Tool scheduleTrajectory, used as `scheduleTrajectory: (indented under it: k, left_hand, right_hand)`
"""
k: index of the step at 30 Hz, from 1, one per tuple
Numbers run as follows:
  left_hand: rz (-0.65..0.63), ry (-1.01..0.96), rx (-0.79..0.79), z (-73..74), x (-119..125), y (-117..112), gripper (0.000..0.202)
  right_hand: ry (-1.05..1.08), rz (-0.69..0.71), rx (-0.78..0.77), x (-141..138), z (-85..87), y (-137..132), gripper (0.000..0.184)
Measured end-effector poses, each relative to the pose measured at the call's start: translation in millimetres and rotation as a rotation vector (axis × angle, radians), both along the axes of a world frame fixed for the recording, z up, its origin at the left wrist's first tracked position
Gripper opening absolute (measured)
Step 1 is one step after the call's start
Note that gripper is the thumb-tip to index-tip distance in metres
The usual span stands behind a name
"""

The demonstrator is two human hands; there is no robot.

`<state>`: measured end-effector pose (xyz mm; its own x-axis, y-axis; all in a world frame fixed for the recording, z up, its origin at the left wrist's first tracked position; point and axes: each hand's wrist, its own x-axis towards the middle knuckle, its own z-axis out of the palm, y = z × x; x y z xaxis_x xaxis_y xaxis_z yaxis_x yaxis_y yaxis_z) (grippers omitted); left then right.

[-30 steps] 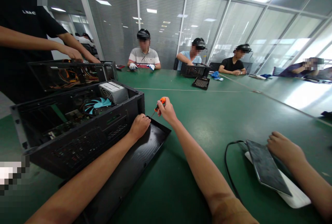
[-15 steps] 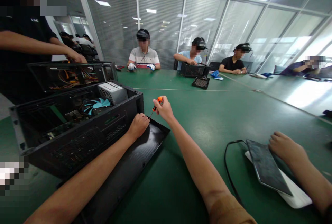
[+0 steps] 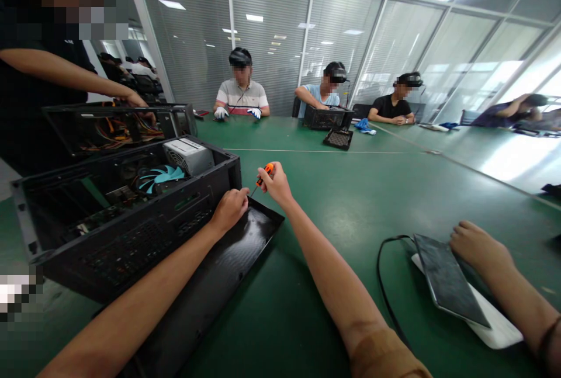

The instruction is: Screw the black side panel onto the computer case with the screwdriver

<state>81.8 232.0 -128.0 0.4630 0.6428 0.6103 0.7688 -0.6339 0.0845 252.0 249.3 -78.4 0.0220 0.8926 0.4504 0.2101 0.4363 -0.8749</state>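
Observation:
My right hand (image 3: 277, 183) grips the orange and black handle of a screwdriver (image 3: 265, 174). The screwdriver slants down to the left, its thin shaft reaching the fingertips of my left hand (image 3: 230, 210). Those fingers are pinched together near the tip, and what they hold, if anything, is hidden. Under my left hand and forearm lies a black side panel (image 3: 245, 243), flat on the table. Along its left edge stands an opened black computer case (image 3: 149, 238). A light-blue fan (image 3: 161, 178) and a silver power supply (image 3: 188, 155) show inside it.
Behind the case, a standing person's hand (image 3: 134, 100) reaches into another open case (image 3: 118, 127). At the right, a different person's hand (image 3: 480, 249) is beside a dark tablet (image 3: 453, 284) with a cable on the green table (image 3: 333, 191). Several people sit across, one at a case (image 3: 328, 118).
My two hands stay close together at the screwdriver's tip, with my left fingers slightly shifted. The whole view has moved a little. The standing person's hand reaches further into the rear case.

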Motion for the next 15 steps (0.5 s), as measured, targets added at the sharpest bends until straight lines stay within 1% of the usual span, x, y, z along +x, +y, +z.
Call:
scheduleTrajectory:
  k: [3, 5, 7, 8, 9, 11, 13, 15]
  left_hand:
    - [-0.065, -0.056, 0.035, 4.2, -4, 5, 0.02]
    - [-0.113, -0.082, 0.061, 6.6, -6, 7, 0.019]
    - [-0.149, -0.099, 0.074, 8.4, -8, 6, 0.019]
    - [-0.162, -0.109, 0.08, 9.1, -9, 5, 0.019]
    - [-0.173, -0.119, 0.09, 9.8, -10, 4, 0.02]
    - [-0.19, -0.131, 0.116, 11.4, -11, 1, 0.02]
    - [-0.199, -0.139, 0.143, 13.5, -13, -1, 0.021]
    - [-0.205, -0.145, 0.158, 15.9, -14, -3, 0.021]
  right_hand:
    - [-0.127, -0.1, 0.06, 3, 8.8, -5, 0.027]
    - [-0.278, -0.187, 0.099, 5, 15.7, -8, 0.024]
    - [-0.458, -0.219, 0.099, 4, 19.9, -12, 0.02]
    - [-0.535, -0.205, 0.075, 3, 20.3, -13, 0.017]
    - [-0.593, -0.164, 0.029, 1, 19.5, -15, 0.016]
    - [-0.631, 0.008, -0.14, -4, 15.4, -17, 0.014]
    - [-0.544, 0.216, -0.357, -8, 11.0, -19, 0.015]
    - [-0.372, 0.368, -0.531, -10, 8.9, -21, 0.017]
